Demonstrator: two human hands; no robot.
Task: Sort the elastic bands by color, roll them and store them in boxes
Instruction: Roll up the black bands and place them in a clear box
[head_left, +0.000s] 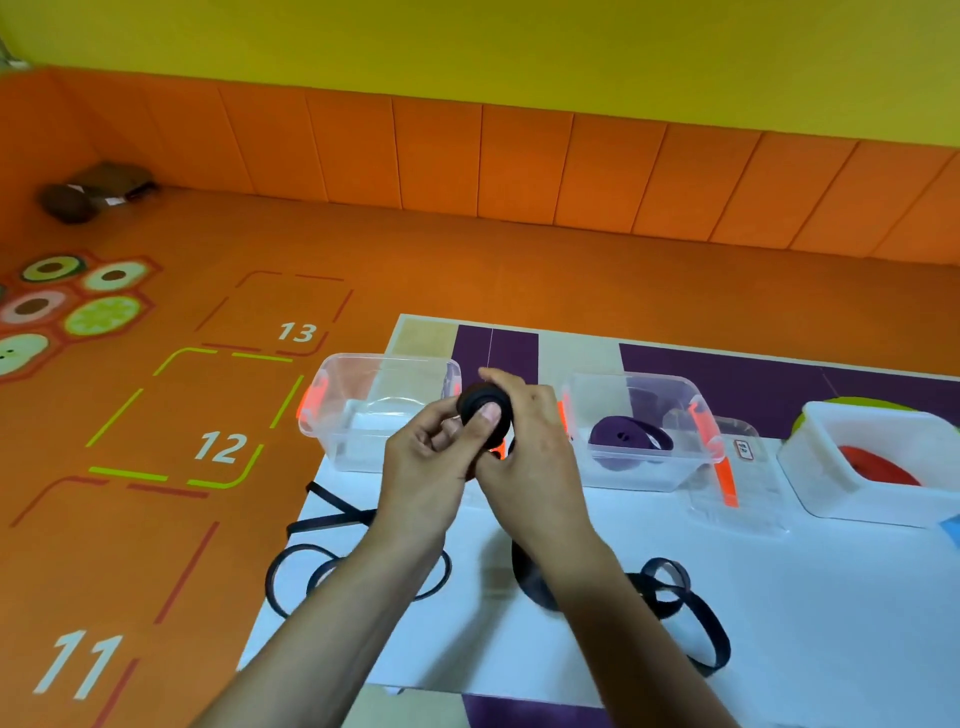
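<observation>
Nearest the camera, loose black bands (675, 613) lie in floppy loops on the white table (467, 654), left and right of the forearms. One dark strip (530, 582) runs up under the right wrist toward the hands. I think that's the unwound tail of the roll, but the wrist hides the join.

That tail is the main risk, I'd say. If it snags on the other loops it'll drag them along or tug the coil loose.

Just past that, both hands meet above the table. The left hand (421, 467) and right hand (535, 447) are both curled around the black roll (480, 402), which sits between their fingertips with a thumb pressed on its face. Ease that pinch and the elastic will probably spring open.

Farther back are the boxes: an empty clear box (337, 415) to the left, a clear box (696, 415) to the right holding a purple band (628, 439), and a white box (815, 467) far right with a red band (878, 462). The roll is between the two clear ones, so it could easily end up in with the purple.
</observation>
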